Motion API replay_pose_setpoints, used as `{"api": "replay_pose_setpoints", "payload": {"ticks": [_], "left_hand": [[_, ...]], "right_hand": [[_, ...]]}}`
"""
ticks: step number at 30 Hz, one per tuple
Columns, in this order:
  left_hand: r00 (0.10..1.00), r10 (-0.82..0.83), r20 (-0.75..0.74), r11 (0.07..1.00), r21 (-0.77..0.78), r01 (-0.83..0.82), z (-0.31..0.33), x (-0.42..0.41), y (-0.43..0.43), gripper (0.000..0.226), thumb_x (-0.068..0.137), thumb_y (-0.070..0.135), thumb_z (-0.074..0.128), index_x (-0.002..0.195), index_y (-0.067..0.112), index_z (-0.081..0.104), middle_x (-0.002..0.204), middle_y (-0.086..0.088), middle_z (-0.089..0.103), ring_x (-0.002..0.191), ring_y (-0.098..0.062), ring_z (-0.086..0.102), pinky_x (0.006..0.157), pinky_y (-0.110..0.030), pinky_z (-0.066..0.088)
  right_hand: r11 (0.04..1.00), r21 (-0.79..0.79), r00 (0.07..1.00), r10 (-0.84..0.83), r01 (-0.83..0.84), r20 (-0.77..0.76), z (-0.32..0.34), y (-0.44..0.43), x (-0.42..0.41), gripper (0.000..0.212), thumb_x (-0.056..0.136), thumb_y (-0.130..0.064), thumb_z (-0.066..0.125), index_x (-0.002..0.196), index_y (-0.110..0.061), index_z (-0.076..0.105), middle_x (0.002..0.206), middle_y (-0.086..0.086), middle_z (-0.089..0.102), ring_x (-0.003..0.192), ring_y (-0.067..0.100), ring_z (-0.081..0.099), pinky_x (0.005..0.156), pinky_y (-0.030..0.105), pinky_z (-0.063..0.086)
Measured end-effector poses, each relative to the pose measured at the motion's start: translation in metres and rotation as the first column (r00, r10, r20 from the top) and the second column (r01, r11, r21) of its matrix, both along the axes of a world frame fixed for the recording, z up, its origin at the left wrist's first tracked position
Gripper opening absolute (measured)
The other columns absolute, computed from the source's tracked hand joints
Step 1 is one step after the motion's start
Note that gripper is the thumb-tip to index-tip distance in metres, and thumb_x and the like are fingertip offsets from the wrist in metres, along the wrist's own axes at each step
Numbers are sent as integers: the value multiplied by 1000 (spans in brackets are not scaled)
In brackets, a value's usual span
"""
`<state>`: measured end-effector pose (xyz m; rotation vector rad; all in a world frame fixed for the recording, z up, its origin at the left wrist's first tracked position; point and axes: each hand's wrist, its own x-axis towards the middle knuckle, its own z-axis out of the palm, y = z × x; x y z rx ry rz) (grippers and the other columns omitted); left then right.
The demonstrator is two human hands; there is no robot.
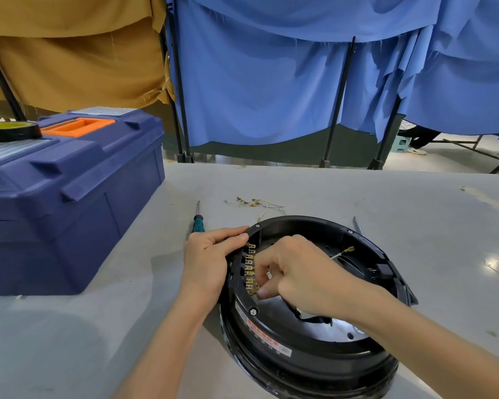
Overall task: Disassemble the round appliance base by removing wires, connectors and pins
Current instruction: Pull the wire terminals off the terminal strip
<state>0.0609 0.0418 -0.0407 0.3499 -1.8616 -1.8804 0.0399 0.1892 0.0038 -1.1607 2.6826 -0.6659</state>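
Observation:
The black round appliance base (308,355) lies tilted on the grey table, its open side up. My left hand (208,260) grips its left rim, fingers curled over the edge. My right hand (297,272) reaches inside, and its thumb and fingers pinch at the lowest of a row of brass terminals (250,269) on the inner left wall. A loose white wire with a brass connector (346,251) sticks up behind that hand. Several removed wires with connectors (255,203) lie on the table beyond the base.
A teal-handled screwdriver (198,220) lies left of the base, and a thin metal tool (358,226) lies at its right. A large blue toolbox (69,197) with an orange handle and a tape roll (10,131) on top stands at the left. Blue and tan curtains hang behind.

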Motion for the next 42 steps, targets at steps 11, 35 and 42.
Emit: {"api": "replay_pose_setpoints", "payload": {"ticks": [11, 35, 42], "left_hand": [[1000, -14, 3, 1000, 8, 14, 0, 0, -1, 16, 79, 3, 69, 86, 14, 78, 85, -3, 76, 87, -21, 72, 91, -46, 53], [999, -33, -16, 999, 38, 34, -5, -3, -2, 18, 80, 0, 67, 93, 8, 77, 87, -4, 76, 86, -18, 72, 85, -36, 55], [1000, -17, -24, 1000, 21, 18, -5, -3, -3, 17, 79, 0, 67, 90, 9, 77, 85, -2, 76, 86, -17, 72, 84, -33, 55]], "right_hand": [[963, -269, 960, 61, 16, 274, 4, 19, -1, 21, 79, -32, 78, 72, -12, 74, 47, 5, 64, 29, 11, 45, 40, 15, 38], [990, 139, 987, 32, -10, -158, 10, -15, -5, 12, 83, -15, 64, 73, -18, 60, 65, -7, 49, 73, 21, 57, 58, 28, 39], [993, 121, 980, 32, -8, -198, 7, -16, -6, 16, 80, -10, 62, 68, -21, 59, 65, -8, 49, 74, 22, 58, 55, 27, 33]]}}
